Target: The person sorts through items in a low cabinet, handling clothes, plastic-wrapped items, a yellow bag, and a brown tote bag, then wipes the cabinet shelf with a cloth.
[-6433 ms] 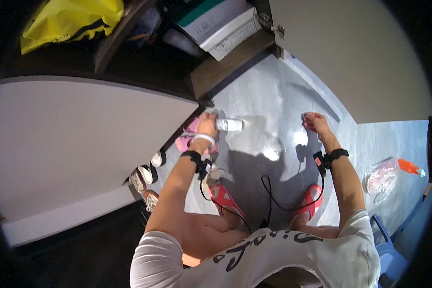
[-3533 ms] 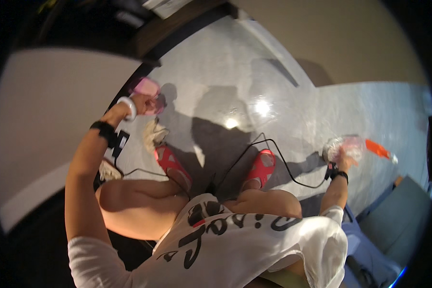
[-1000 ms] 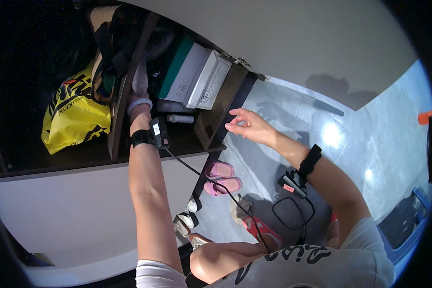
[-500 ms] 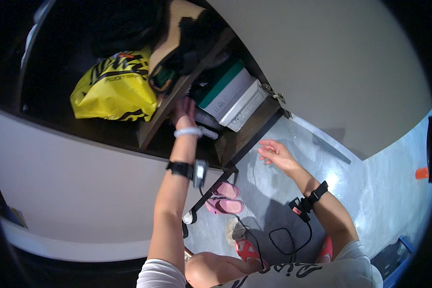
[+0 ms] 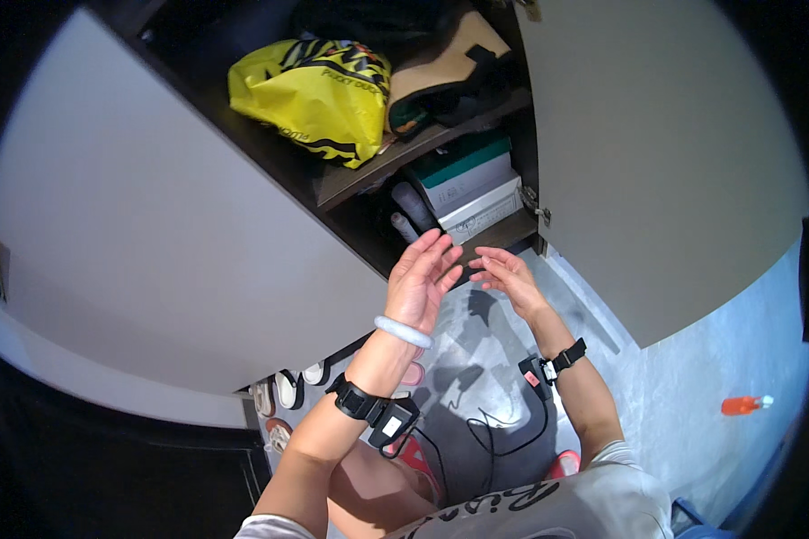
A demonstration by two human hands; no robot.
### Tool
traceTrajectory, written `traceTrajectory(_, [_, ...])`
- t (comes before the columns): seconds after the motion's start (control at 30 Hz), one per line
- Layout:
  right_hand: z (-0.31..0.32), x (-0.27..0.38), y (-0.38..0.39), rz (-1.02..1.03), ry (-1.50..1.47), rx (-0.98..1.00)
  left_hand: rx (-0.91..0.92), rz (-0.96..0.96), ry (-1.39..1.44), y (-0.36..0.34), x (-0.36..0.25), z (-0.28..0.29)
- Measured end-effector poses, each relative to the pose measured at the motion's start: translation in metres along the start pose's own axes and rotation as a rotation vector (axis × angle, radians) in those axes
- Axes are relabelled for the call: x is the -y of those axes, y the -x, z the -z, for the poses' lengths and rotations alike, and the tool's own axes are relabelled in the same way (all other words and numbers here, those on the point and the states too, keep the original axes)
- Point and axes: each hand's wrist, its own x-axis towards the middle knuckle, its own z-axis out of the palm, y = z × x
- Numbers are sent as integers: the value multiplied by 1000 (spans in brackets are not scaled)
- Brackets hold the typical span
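My left hand (image 5: 425, 277) is held palm up in front of the cabinet's lower shelf, fingers apart and nothing in it. Close by on its right, my right hand (image 5: 508, 280) hangs above the floor with loosely curved, parted fingers, also bare. Behind them, two stacked boxes (image 5: 469, 182), one with a green lid, lie on the lower shelf. Beside the boxes are grey-white rolled items (image 5: 411, 208) whose kind I cannot make out. On the shelf above sits a yellow plastic bag (image 5: 319, 99) with black print, next to a tan cardboard piece (image 5: 449, 58).
The open cabinet door (image 5: 656, 162) stands at the right, a pale closed panel (image 5: 171, 225) at the left. Several shoes (image 5: 288, 389) poke out under the cabinet. An orange bottle (image 5: 740, 406) lies on the grey floor. Black cables (image 5: 485, 436) trail from my wrist straps.
My left hand has come out of the lower shelf and drawn back beside my right hand. The view has shifted, so the cabinet appears turned and farther right.
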Motion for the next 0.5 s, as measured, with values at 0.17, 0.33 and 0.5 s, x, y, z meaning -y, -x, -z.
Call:
traceTrajectory(0.17, [1,7,-10,-5,-60,85,-229,177,435,15,4,-9])
traceTrajectory(0.33, [12,8,-1,110,87,180,-458,303,537,2,50,59])
traceTrajectory(0.5, [27,-2,25,206,197,267,-420,341,797,-11,71,55])
